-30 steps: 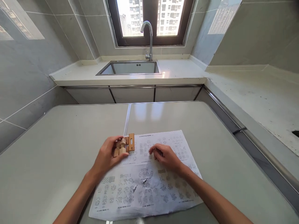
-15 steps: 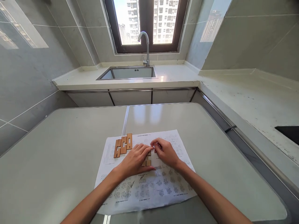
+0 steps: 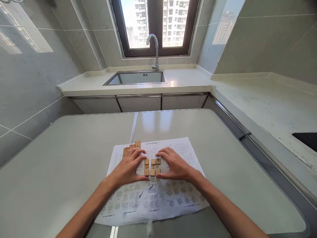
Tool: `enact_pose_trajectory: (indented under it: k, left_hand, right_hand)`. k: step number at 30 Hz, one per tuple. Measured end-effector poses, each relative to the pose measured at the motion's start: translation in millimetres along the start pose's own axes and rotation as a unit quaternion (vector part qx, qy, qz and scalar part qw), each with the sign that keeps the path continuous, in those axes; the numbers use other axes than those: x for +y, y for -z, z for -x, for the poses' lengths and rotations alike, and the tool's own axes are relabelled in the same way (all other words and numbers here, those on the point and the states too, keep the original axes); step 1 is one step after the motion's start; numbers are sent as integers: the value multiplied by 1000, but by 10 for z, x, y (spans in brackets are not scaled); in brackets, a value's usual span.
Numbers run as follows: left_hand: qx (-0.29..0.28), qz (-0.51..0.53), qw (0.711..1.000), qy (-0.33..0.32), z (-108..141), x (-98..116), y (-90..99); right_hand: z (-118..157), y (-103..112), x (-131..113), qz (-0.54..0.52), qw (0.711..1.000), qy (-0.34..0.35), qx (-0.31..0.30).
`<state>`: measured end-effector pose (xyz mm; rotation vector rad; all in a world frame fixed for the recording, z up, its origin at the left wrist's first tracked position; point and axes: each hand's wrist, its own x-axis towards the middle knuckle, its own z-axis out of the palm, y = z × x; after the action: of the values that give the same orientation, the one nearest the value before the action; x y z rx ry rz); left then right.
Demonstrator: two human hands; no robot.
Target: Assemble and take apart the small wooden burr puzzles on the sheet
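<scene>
- The left hand [image 3: 126,168] is curving around the leftmost wooden block [image 3: 146,172], its fingers spreading by the far end and its thumb lying by the near end; I cannot tell whether it is pinching the block
- The right hand [image 3: 177,165] is mirroring that curve, its fingertips sitting by the far end of the block marked 3 [image 3: 158,161] and its thumb by the near end; I cannot tell here either whether it is pinching
- The middle block [image 3: 153,172] is standing just beside the marked one, between it and the leftmost block
- All three are resting over the printed sheet [image 3: 163,211], between the two hands
- Three more wooden pieces [image 3: 138,144] are lying at the sheet's far left, the left hand partly hiding them
- The sheet is lying on the pale table [image 3: 74,148]
- Beyond, a sink [image 3: 141,77] and faucet [image 3: 157,53] are sitting below a window [image 3: 155,19]
</scene>
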<state>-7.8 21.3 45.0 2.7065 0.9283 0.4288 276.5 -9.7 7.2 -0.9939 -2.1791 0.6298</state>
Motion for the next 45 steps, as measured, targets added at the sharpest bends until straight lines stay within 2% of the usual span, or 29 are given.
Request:
enact_pose_trajectory:
  k: [3,7,13,17,22,25,31,34,37,42,45]
  left_hand:
    - [5,30,999,16,34,0,19]
    - [1,123,990,61,28,77,-7]
    - [30,222,968,110,-20,210,-87]
    - [38,246,962,114,-46,247,-143]
    - [46,286,948,128,-23,226,-251]
    - [38,300,943,136,6,213,-297]
    - [26,305,943,132,29,227,-323]
    - [22,301,943,139,30,231,-328]
    - [18,301,942,147,29,237,-328]
    - [25,299,941,157,18,262,-313]
    - [25,295,942,156,16,272,-308]
  right_hand:
    - [7,-14,-13,14,1000,3,-21]
    - [2,-42,-20,-17,1000,-3,2]
    - [-41,4,-91,-168,977,-114,71]
    - [-48,15,-102,-242,953,-168,63]
    - [-39,-32,-75,-262,940,-210,68]
    - [-52,-42,-99,-308,924,-222,36]
    - [-53,-67,-125,-438,871,-220,-21]
    - [-32,-80,-118,-449,869,-207,-35]
    - [-20,-78,-141,-452,867,-208,-24]
    - [-24,-91,-224,-480,847,-229,-20]
    - [-9,-166,-259,-468,853,-230,-22]
